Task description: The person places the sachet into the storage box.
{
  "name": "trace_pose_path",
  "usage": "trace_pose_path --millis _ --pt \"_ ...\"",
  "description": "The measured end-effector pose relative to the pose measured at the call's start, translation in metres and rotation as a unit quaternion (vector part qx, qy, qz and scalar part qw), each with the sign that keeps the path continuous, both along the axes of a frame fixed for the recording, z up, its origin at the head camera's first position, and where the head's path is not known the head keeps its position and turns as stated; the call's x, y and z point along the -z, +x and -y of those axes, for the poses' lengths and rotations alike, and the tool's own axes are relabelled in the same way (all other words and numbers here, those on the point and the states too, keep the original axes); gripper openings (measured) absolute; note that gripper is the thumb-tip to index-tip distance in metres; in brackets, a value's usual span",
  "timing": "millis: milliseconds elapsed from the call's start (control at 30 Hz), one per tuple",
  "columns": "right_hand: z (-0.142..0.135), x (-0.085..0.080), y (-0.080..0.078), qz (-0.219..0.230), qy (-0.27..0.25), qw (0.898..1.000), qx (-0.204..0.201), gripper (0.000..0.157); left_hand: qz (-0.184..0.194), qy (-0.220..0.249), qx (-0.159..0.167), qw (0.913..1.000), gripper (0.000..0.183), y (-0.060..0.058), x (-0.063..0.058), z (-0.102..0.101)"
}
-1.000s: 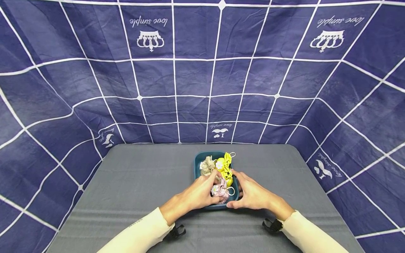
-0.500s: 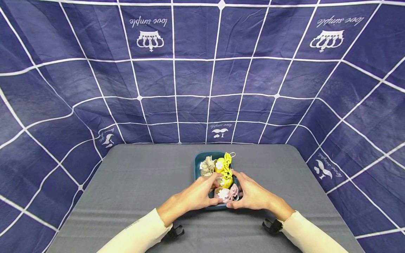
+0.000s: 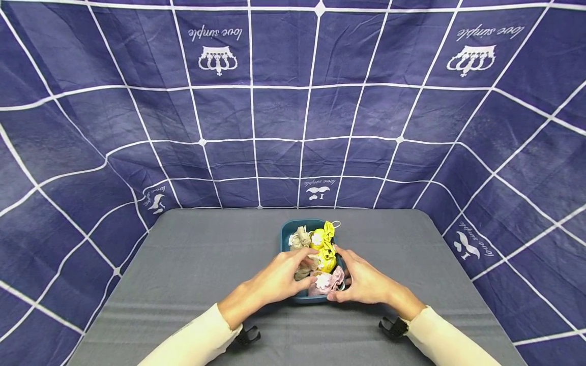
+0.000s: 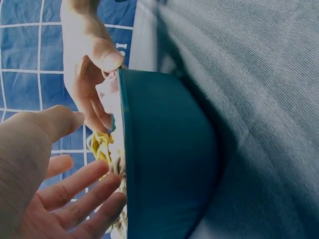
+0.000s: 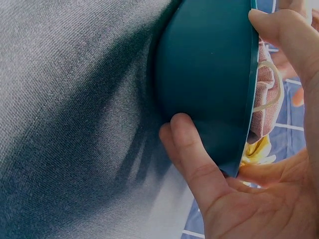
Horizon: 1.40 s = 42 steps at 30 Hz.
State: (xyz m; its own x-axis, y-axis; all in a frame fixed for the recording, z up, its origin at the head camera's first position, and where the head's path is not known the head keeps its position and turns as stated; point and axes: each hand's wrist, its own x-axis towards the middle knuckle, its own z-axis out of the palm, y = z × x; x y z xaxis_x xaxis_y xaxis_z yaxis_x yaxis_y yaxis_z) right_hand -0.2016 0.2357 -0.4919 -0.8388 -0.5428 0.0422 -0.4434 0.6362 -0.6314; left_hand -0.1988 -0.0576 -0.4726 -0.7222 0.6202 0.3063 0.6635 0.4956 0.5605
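A teal plastic bin (image 3: pixel 316 300) on the table holds several small drawstring pouches with white flowers. Nearest me in it lies a pink pouch (image 3: pixel 338 276). Two yellow pouches (image 3: pixel 327 263) sit behind it, and beige pouches (image 3: pixel 300 237) fill the left side. My left hand (image 3: pixel 279 274) hovers at the bin's left rim, thumb and fingers spread with nothing between them. In the left wrist view its fingertips (image 4: pixel 117 199) overlap the rim. My right hand (image 3: pixel 368 279) grips the bin's right near corner; in the right wrist view the thumb (image 5: pixel 261 22) is on the rim and fingers press the outer wall.
Grey cloth covers the table (image 3: pixel 220 254) around the bin. A blue curtain (image 3: pixel 284 112) with white grid lines hangs behind it and along both sides. Black straps (image 3: pixel 249 335) hang below the wrists.
My left hand has let go of the pink pouch and moved left. The pouch now lies in the bin's near end with its flower up. My right hand has stayed on the bin.
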Motion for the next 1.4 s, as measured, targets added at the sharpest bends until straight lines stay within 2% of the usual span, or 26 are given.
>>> trace_pose_path --millis 367,700,1000,1200,1400 --pt "0.001 0.0 -0.001 0.007 -0.003 1.0 0.004 0.133 -0.063 -0.024 -0.065 0.9956 0.049 -0.002 0.001 0.024" --pt "-0.003 0.004 0.001 0.027 -0.014 0.999 0.011 0.132 -0.055 -0.034 -0.113 0.9915 0.046 -0.006 0.004 0.047" --pt "-0.013 0.009 0.007 -0.026 0.031 0.999 0.029 0.13 -0.061 -0.039 -0.146 0.9867 0.046 -0.009 0.011 0.067" --pt "-0.017 0.012 0.011 -0.032 0.032 0.998 0.044 0.125 -0.064 -0.049 -0.178 0.9807 0.048 -0.009 0.015 0.087" --pt "-0.028 0.013 0.014 -0.065 0.044 0.995 0.062 0.117 -0.065 -0.064 -0.211 0.9732 0.05 -0.005 0.022 0.108"
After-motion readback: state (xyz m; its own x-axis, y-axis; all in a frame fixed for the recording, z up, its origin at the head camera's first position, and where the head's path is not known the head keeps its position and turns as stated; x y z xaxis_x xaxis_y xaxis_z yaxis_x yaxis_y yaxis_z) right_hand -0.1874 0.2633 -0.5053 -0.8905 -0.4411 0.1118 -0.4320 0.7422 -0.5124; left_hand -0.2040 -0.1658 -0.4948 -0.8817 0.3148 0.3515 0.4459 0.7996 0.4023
